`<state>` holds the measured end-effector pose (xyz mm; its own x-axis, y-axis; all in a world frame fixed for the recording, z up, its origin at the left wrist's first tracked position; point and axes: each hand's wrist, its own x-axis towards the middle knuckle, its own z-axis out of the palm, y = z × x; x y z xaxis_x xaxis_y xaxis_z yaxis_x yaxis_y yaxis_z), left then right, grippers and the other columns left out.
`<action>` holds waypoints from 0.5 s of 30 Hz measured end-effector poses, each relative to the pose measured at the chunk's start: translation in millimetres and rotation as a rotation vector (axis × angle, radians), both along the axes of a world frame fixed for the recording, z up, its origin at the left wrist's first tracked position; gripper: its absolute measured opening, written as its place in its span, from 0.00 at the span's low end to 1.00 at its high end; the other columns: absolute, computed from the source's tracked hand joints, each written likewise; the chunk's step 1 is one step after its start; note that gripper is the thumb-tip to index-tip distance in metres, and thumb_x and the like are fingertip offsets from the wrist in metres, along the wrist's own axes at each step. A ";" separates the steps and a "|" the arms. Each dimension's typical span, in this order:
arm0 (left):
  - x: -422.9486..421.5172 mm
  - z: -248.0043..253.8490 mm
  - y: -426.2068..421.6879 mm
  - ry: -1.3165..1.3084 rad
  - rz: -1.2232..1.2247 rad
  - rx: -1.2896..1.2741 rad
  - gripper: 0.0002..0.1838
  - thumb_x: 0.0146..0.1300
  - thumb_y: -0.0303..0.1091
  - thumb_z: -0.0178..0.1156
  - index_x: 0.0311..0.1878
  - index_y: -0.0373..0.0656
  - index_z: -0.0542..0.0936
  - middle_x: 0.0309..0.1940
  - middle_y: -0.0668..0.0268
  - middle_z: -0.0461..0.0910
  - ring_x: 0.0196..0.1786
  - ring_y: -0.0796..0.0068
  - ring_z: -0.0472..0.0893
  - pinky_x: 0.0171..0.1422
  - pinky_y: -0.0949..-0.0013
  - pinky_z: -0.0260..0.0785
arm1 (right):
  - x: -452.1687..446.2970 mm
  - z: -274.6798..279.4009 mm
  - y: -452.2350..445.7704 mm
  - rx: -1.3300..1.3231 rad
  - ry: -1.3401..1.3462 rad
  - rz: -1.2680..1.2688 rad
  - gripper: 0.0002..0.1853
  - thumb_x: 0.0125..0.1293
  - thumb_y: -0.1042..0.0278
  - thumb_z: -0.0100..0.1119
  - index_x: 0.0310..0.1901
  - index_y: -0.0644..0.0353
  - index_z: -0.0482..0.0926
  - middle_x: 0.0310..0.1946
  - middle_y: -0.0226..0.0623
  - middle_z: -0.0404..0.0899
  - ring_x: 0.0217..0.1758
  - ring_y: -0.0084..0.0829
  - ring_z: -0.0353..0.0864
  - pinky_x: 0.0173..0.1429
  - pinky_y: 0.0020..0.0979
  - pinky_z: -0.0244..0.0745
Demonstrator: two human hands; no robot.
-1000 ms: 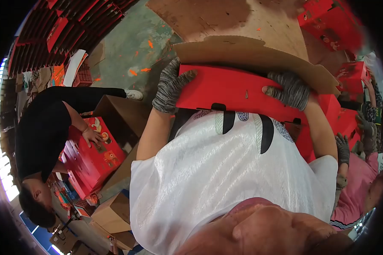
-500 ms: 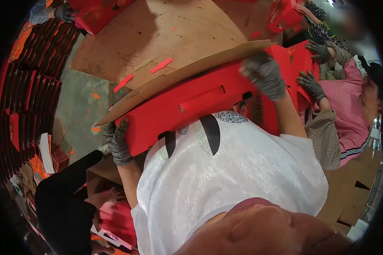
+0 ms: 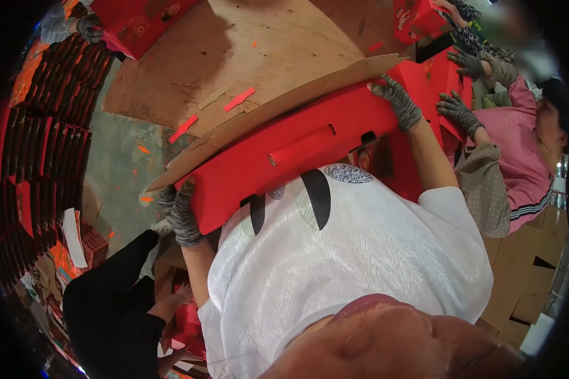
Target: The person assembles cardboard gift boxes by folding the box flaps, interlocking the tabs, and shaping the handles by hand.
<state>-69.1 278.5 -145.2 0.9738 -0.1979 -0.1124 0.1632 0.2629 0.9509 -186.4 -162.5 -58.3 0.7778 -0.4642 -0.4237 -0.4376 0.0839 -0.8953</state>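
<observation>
A long red cardboard piece with a slotted strip across its middle lies against the front of the white shirt, its far side against a brown cardboard edge. My left hand, in a grey knit glove, grips the left end of the red piece, thumb on top and fingers around the edge. At the other end my right hand, gloved the same way, holds the far right edge, its fingers at the brown cardboard. Small red strips lie on the wooden table.
Stacks of folded red boxes stand at left. A person in black bends at lower left. A person in pink has gloved hands on red cardboard at right. Red boxes are at the far side, one held by another person.
Since one second ago the view has turned, and my hands have moved apart to the two ends of the red piece. My right hand has closed on its far right edge.
</observation>
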 end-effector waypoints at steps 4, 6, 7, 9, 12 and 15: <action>5.0 -3.6 -1.5 -0.003 0.033 0.009 0.23 0.53 0.32 0.66 0.52 0.33 0.77 0.45 0.65 0.79 0.47 0.76 0.75 0.58 0.70 0.64 | -7.6 -26.2 -7.7 -0.750 -0.407 0.013 0.21 0.61 0.62 0.62 0.55 0.58 0.74 0.50 0.33 0.76 0.57 0.27 0.72 0.62 0.33 0.64; 4.3 -3.3 -2.4 -0.005 -0.002 -0.025 0.23 0.53 0.31 0.66 0.53 0.34 0.77 0.45 0.65 0.79 0.47 0.77 0.75 0.57 0.71 0.65 | -13.4 -23.1 -9.3 -0.915 -0.571 -0.055 0.21 0.61 0.62 0.60 0.55 0.57 0.74 0.50 0.34 0.77 0.55 0.30 0.73 0.61 0.35 0.65; 3.6 -0.1 -4.9 -0.001 0.001 -0.021 0.23 0.53 0.31 0.66 0.53 0.34 0.77 0.45 0.65 0.79 0.47 0.77 0.75 0.57 0.71 0.65 | -5.9 3.0 10.4 -1.260 -0.503 0.208 0.19 0.61 0.63 0.60 0.53 0.55 0.76 0.49 0.34 0.77 0.55 0.32 0.74 0.63 0.36 0.63; 2.7 6.9 -10.8 0.077 0.022 -0.107 0.23 0.53 0.29 0.66 0.53 0.34 0.77 0.45 0.65 0.79 0.47 0.77 0.75 0.57 0.72 0.66 | -2.3 11.2 24.1 -1.583 -0.407 0.477 0.16 0.60 0.64 0.61 0.51 0.54 0.77 0.49 0.35 0.78 0.55 0.34 0.74 0.64 0.37 0.62; 8.3 -5.9 -1.8 0.040 -0.005 -0.055 0.22 0.53 0.29 0.66 0.53 0.34 0.77 0.46 0.65 0.79 0.47 0.77 0.75 0.57 0.72 0.66 | 2.1 5.7 21.2 -1.624 -0.306 0.474 0.16 0.59 0.66 0.60 0.51 0.52 0.77 0.47 0.36 0.78 0.54 0.39 0.74 0.64 0.39 0.61; 9.9 -8.4 -2.5 -0.026 0.044 0.028 0.22 0.53 0.29 0.66 0.53 0.35 0.77 0.46 0.65 0.78 0.48 0.77 0.75 0.57 0.72 0.66 | 7.0 3.7 15.7 -1.564 -0.354 0.479 0.15 0.58 0.65 0.62 0.48 0.54 0.78 0.44 0.36 0.79 0.53 0.38 0.74 0.62 0.38 0.63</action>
<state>-59.1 276.1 -153.6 0.9842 -0.1516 -0.0914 0.1266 0.2421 0.9619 -179.4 -146.8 -54.7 0.9144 0.0502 0.4017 0.0704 -0.9969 -0.0356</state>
